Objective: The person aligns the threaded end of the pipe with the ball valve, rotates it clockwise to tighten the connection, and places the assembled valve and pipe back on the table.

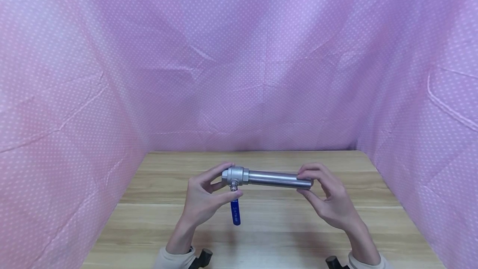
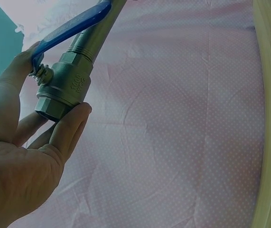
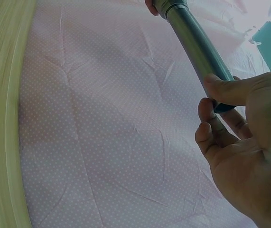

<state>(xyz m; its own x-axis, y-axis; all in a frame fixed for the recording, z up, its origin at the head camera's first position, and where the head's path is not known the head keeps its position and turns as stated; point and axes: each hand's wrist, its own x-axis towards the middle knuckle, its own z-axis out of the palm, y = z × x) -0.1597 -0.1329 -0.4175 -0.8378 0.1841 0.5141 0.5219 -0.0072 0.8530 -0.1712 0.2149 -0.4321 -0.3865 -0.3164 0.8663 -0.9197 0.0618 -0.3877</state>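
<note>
A steel ball valve [image 1: 235, 176] with a blue lever handle [image 1: 235, 212] hanging down is joined to a steel pipe [image 1: 278, 179]. The assembly lies level in the air above the wooden table [image 1: 261, 227]. My left hand [image 1: 209, 194] pinches the valve body [image 2: 64, 90] between thumb and fingers. My right hand [image 1: 328, 198] pinches the pipe's free end [image 3: 211, 66] with thumb and fingertips. The blue handle [image 2: 73, 26] runs along the pipe in the left wrist view.
Pink dotted cloth [image 1: 239, 61] hangs as walls behind and on both sides of the table. The table's back edge [image 1: 257, 151] meets the cloth. Dark wrist-camera mounts [image 1: 203, 256] show at the bottom edge.
</note>
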